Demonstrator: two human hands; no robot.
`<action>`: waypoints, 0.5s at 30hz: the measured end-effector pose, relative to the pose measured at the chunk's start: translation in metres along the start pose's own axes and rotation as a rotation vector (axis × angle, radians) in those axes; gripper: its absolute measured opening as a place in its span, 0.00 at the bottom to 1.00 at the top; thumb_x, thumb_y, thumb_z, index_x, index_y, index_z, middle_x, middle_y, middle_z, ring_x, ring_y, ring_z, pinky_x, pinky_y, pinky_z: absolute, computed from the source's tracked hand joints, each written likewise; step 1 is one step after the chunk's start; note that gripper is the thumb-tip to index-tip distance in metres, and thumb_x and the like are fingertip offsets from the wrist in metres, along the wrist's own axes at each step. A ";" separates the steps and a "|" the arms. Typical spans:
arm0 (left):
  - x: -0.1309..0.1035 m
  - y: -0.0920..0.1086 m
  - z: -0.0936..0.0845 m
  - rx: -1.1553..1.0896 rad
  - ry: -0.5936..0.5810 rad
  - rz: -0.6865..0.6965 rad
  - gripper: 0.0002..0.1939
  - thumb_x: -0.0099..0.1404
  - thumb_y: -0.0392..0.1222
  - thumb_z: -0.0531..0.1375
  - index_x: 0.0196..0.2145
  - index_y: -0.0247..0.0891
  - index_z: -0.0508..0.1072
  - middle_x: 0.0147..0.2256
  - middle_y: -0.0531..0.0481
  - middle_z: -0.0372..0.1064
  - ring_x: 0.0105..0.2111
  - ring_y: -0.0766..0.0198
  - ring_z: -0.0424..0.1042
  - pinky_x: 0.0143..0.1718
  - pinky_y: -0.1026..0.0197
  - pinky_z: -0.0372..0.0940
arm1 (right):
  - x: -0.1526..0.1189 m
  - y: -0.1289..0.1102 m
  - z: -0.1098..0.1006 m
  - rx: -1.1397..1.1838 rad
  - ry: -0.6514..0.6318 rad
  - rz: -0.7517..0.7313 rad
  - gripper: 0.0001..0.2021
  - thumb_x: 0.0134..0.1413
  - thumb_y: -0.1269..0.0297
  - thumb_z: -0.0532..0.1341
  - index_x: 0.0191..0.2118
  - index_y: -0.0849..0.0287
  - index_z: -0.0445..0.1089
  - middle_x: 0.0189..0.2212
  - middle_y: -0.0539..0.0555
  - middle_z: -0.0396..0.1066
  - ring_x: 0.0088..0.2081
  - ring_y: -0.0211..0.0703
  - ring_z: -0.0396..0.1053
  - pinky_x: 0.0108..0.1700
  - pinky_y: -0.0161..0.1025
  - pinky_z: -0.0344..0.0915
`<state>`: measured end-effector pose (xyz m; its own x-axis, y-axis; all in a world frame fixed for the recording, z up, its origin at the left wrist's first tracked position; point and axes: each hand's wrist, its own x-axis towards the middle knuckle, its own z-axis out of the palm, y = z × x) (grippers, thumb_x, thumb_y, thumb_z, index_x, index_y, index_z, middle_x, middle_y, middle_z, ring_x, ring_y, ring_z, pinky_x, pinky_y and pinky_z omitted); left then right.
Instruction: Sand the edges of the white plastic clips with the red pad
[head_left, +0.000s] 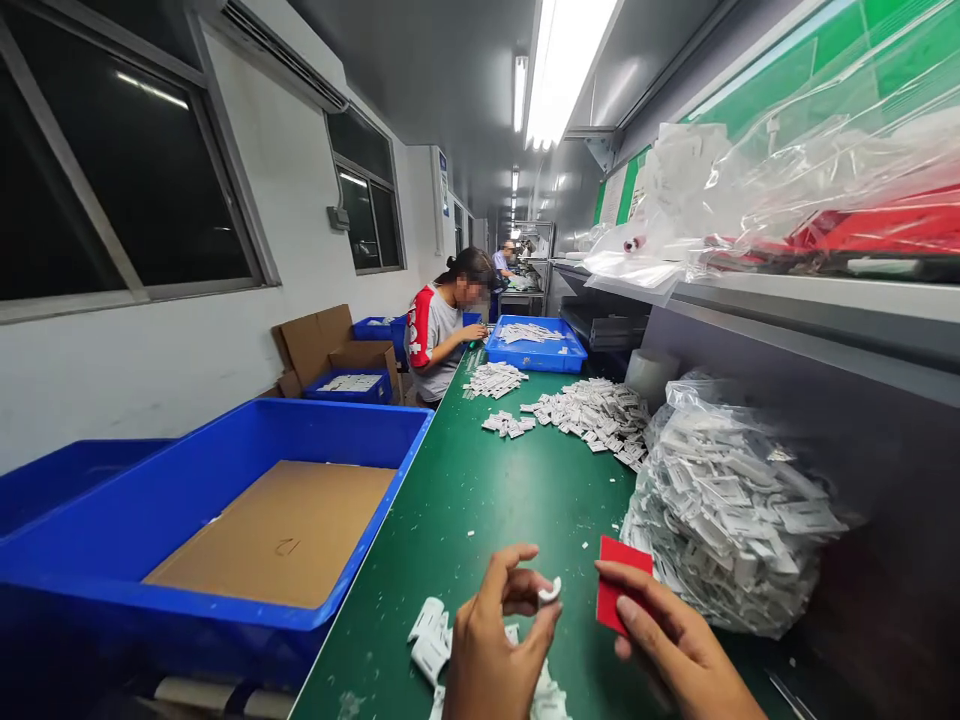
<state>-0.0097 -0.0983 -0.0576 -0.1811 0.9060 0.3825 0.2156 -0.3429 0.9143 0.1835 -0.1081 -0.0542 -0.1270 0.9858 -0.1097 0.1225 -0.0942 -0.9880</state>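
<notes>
Between the thumb and fingers of my left hand is a small curved white plastic piece, held above the green bench. My right hand pinches a flat red rectangular pad by its lower part, a short way right of the white piece; the two do not touch. Below and beside my left hand lie several loose white plastic parts, partly hidden by that hand. Just beyond my right hand stands a clear bag full of similar white parts.
A large blue bin with a cardboard sheet sits left of the green bench. Farther along are heaps of white parts and a blue tray. A co-worker sits at the bench's left edge. A shelf overhangs the right side.
</notes>
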 end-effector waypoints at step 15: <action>-0.023 0.015 -0.001 -0.020 -0.112 -0.060 0.23 0.59 0.43 0.67 0.51 0.46 0.67 0.32 0.54 0.80 0.34 0.61 0.80 0.42 0.61 0.74 | 0.007 -0.016 -0.014 0.130 -0.123 0.004 0.26 0.54 0.46 0.64 0.53 0.59 0.75 0.23 0.50 0.72 0.26 0.38 0.65 0.32 0.35 0.59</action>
<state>-0.0032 -0.1247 -0.0530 -0.0845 0.9467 0.3110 0.1878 -0.2914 0.9380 0.1945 -0.0982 -0.0376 -0.2471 0.9618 -0.1179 -0.0040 -0.1227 -0.9924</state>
